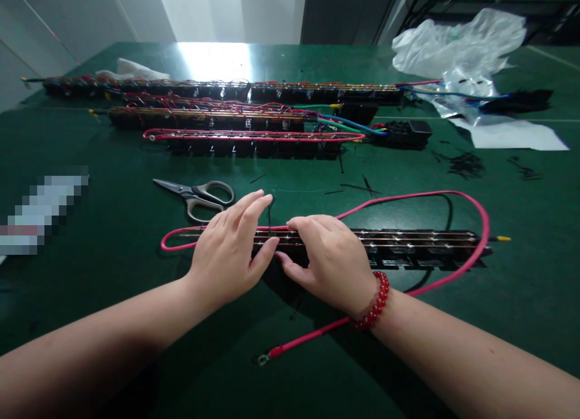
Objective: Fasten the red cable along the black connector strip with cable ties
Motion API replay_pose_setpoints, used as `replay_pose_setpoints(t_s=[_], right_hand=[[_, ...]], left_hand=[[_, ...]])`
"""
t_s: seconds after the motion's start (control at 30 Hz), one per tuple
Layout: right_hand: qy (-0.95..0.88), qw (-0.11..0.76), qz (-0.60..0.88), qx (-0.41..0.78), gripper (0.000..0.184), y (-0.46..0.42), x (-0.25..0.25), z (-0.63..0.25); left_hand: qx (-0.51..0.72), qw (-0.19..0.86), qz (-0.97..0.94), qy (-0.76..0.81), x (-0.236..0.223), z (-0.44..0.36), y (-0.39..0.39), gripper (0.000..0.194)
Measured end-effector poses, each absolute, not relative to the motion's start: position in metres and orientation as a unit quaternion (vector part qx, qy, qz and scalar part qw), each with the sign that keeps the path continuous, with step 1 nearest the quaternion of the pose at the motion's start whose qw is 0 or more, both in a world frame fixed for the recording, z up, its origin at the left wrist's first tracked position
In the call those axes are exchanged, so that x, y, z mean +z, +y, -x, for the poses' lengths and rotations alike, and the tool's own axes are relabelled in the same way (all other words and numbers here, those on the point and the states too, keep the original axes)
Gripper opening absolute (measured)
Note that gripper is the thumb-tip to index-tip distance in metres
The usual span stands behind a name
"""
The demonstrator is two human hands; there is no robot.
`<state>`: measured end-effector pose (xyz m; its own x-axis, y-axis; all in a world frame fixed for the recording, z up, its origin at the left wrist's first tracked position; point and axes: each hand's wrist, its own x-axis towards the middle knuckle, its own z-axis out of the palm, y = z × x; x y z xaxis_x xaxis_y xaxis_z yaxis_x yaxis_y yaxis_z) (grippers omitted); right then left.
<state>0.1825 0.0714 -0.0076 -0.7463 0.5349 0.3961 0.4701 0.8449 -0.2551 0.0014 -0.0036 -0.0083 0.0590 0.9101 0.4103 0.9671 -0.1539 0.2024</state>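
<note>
The left hand (231,250) lay over the black strip (417,241) with its fingers extended and its thumb spread, open. The right hand (330,256) was cupped over the same strip, fingers bent on the far side and thumb on the near side; whether it gripped the strip or the red cable (483,226) could not be told. A thin black tie (269,217) stood upright between the hands.

The strip ran crosswise on the green table (113,195), beneath both hands and out past the right one. The cable lay along it, looped beyond each hand, and ended in a metal ring terminal (263,360) on the near side of the hands. A red bead bracelet (377,301) circled the right wrist.

Scissors (209,194) lay just beyond the left hand. Farther off were three wired strips (254,147), and, beyond the right hand, a pile of black ties (466,164), a white sheet (512,134) and crumpled clear plastic (457,44).
</note>
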Motion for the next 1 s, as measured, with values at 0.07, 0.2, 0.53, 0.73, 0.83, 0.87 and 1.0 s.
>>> replay_pose_setpoints(t_s=[0.07, 0.2, 0.53, 0.73, 0.83, 0.87, 1.0], right_hand=[[-0.931, 0.232, 0.27, 0.075, 0.028, 0.072, -0.008, -0.183], [-0.934, 0.227, 0.261, 0.091, 0.027, 0.073, -0.008, -0.184], [-0.932, 0.234, 0.257, 0.101, 0.019, 0.074, -0.007, -0.184], [-0.934, 0.235, 0.253, 0.096, 0.018, 0.075, -0.008, -0.184], [-0.936, 0.23, 0.253, 0.087, 0.019, 0.074, -0.008, -0.183], [-0.936, 0.229, 0.253, 0.085, 0.019, 0.074, -0.008, -0.183], [-0.931, 0.243, 0.256, 0.093, 0.021, 0.074, -0.008, -0.182]], left_hand=[[-0.237, 0.061, 0.726, -0.642, -0.008, 0.0, -0.004, 0.052], [-0.263, 0.1, 0.773, -0.569, 0.0, 0.001, -0.006, 0.023], [-0.115, -0.042, 0.951, -0.283, 0.003, -0.007, -0.006, 0.019], [-0.096, -0.03, 0.95, -0.294, 0.006, -0.007, -0.005, 0.017], [-0.068, -0.013, 0.951, -0.301, 0.007, -0.01, -0.006, 0.018], [-0.066, -0.014, 0.95, -0.304, 0.007, -0.01, -0.007, 0.018], [-0.146, -0.037, 0.932, -0.33, 0.004, -0.008, -0.008, 0.021]])
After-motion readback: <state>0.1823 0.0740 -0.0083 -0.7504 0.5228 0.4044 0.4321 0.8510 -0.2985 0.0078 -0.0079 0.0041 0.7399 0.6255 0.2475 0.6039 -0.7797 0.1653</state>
